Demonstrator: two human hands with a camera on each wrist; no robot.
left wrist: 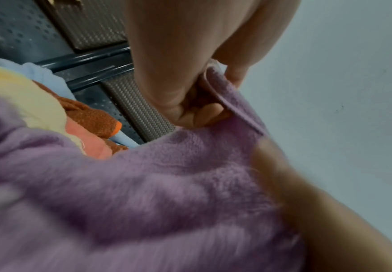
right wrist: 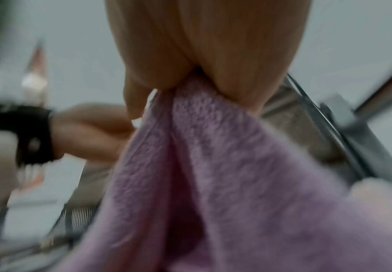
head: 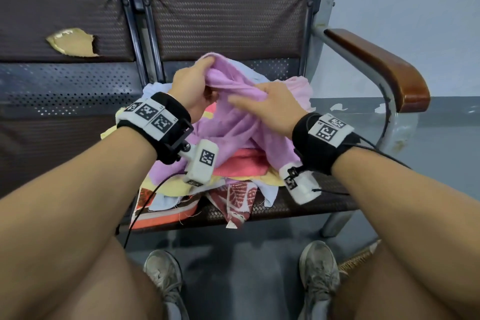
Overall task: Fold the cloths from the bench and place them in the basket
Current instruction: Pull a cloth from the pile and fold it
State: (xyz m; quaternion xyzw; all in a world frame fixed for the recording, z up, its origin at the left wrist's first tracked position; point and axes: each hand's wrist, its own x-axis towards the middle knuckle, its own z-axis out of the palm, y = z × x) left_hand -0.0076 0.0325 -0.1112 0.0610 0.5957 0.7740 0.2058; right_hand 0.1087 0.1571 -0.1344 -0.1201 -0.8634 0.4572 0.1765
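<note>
Cloths [head: 207, 184] lie heaped on the surface [head: 324, 205], a dark woven seat with a metal frame; on top of the heap is a lilac towel [head: 233, 122], lifted at its upper edge by both hands. Left hand [head: 193, 86] is clenched on that edge, fingers curled over the fabric and thumb beneath; the left wrist view shows the hem of the towel [left wrist: 190, 184] pinched between its fingertips [left wrist: 204, 114]. Right hand [head: 270, 106] lies just beside it on the same bunched fold, fingers reaching toward the left one over the top; the right wrist view, though blurred, shows the towel [right wrist: 201, 174] gripped between thumb and fingers [right wrist: 248, 64], the cloth hanging down from the pinch. Under the towel sit a pale pink piece [head: 301, 88], a coral one [head: 241, 163], a yellow one [head: 166, 184], a light blue one [head: 270, 192] and a red patterned cloth [head: 239, 200] drooping over the front edge of the seat. Wooden armrest [head: 384, 67] curves along the right side; a woven basket rim [head: 361, 257] shows near the right shoe [head: 319, 270] on the floor, mostly hidden by the leg; the seat back to the left has a tear [head: 72, 43] with tan padding showing.
</note>
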